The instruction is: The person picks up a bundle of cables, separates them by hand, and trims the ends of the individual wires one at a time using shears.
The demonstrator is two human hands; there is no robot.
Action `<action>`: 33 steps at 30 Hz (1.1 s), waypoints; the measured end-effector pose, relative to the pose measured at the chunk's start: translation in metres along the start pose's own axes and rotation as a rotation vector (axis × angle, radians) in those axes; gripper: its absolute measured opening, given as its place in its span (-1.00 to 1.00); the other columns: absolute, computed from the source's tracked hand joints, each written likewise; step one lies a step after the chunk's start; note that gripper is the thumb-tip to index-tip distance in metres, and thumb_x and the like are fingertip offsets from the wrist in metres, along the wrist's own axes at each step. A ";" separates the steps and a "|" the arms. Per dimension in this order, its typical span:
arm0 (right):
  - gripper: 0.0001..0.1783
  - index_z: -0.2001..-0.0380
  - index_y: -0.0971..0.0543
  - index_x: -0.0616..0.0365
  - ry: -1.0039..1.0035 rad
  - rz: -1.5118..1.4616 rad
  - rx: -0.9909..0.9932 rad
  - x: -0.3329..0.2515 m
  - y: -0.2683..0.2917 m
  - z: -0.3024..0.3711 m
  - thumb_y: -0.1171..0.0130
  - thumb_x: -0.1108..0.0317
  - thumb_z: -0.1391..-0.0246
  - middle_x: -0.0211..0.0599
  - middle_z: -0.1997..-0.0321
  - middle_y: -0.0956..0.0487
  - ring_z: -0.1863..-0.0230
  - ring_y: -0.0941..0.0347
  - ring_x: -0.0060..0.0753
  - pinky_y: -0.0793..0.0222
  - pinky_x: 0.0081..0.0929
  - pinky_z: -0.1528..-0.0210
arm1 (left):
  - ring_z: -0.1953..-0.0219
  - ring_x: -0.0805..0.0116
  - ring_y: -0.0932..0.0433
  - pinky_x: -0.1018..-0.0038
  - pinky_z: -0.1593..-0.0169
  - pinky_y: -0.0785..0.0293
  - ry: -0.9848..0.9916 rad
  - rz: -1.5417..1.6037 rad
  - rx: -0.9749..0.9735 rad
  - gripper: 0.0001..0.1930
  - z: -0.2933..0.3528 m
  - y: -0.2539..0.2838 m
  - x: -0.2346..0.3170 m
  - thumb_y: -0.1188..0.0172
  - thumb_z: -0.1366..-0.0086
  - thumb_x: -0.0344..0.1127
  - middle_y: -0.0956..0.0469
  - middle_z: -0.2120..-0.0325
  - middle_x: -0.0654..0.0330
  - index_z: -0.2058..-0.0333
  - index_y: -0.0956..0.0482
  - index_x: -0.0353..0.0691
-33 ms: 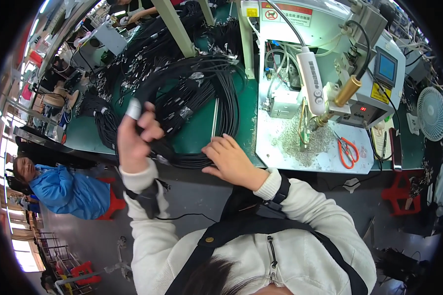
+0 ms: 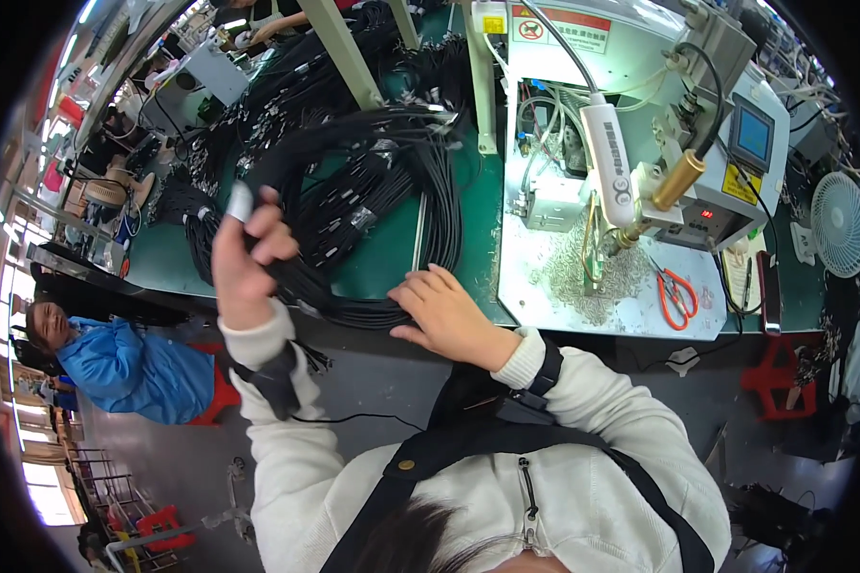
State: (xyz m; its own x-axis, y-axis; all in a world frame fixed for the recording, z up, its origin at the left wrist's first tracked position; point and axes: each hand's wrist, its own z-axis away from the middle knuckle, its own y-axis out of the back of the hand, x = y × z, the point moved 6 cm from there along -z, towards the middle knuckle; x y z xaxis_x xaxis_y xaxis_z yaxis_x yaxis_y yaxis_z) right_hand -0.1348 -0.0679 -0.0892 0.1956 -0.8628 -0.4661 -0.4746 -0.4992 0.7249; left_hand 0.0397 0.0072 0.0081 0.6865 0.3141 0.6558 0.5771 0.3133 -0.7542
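Note:
A large loop of thin black cables [image 2: 441, 205] lies on the green bench, with metallic ends at its upper side. My right hand [image 2: 444, 307] is closed on the loop's near edge, thumb below and fingers above. To the left of the loop my left hand [image 2: 250, 250] is raised, its fingers apart and partly bent. White wrapping covers the tip of one of its fingers. I see nothing held in it. Inside the loop's outline lie tied bundles of black cable [image 2: 354, 196] with silvery bands.
At right stands a machine [image 2: 736, 172] with a screen; small metal bits and orange-handled scissors [image 2: 677, 298] lie on its pale base plate. More cable bundles [image 2: 199, 229] cover the bench [image 2: 153, 258]. Frame posts [image 2: 349, 57] rise behind. A person in blue [image 2: 139, 368] sits at left.
My left hand has moved left and a little away from the loop. The loop's left side has shifted slightly left. My right hand has stayed nearly in place.

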 end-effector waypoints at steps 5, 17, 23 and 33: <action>-0.58 0.21 -0.38 0.16 -0.018 -0.019 -0.024 0.001 -0.009 -0.003 -0.14 0.16 0.13 -0.27 0.25 -0.38 0.07 -0.25 -0.23 -0.02 -0.24 -0.13 | 0.69 0.62 -0.09 0.62 0.54 -0.10 -0.153 -0.042 -0.068 -0.72 -0.004 0.008 0.096 0.30 -0.30 -0.27 -0.20 0.62 0.40 0.18 -0.27 -0.35; -0.60 0.24 -0.39 0.09 -0.055 0.058 0.005 0.006 -0.002 -0.001 -0.16 0.18 0.17 -0.35 0.28 -0.38 0.10 -0.26 -0.30 0.01 -0.26 -0.15 | 0.62 0.51 -0.16 0.54 0.44 -0.18 -0.543 -0.138 0.293 -0.73 0.045 0.098 0.188 0.36 -0.30 -0.33 -0.28 0.51 0.25 0.17 -0.24 -0.37; -0.61 0.24 -0.39 0.06 -0.070 0.182 0.039 0.011 -0.011 0.010 -0.20 0.25 0.21 -0.38 0.19 -0.35 -0.05 -0.17 -0.23 0.05 -0.17 -0.16 | 0.71 0.60 -0.12 0.71 0.66 -0.09 -0.188 -0.029 0.092 -0.77 0.026 0.087 0.086 0.25 -0.28 -0.34 -0.29 0.57 0.24 0.23 -0.26 -0.41; -0.60 0.23 -0.39 0.02 -0.095 0.190 0.059 0.017 -0.003 0.023 -0.21 0.28 0.22 -0.38 0.12 -0.33 -0.14 -0.07 -0.15 0.09 -0.09 -0.17 | 0.68 0.59 -0.14 0.62 0.58 -0.15 -0.646 -0.160 0.373 -0.80 0.111 0.081 0.125 0.26 -0.28 -0.35 -0.36 0.39 0.21 0.20 -0.27 -0.30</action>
State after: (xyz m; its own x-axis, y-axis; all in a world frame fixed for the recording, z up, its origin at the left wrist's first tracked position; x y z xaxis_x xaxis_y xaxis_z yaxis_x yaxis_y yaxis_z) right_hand -0.1494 -0.0792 -0.1111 0.0175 -0.9284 -0.3712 -0.5450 -0.3201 0.7749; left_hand 0.1230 0.1714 0.0321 0.1458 0.6652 0.7323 0.3817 0.6451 -0.6620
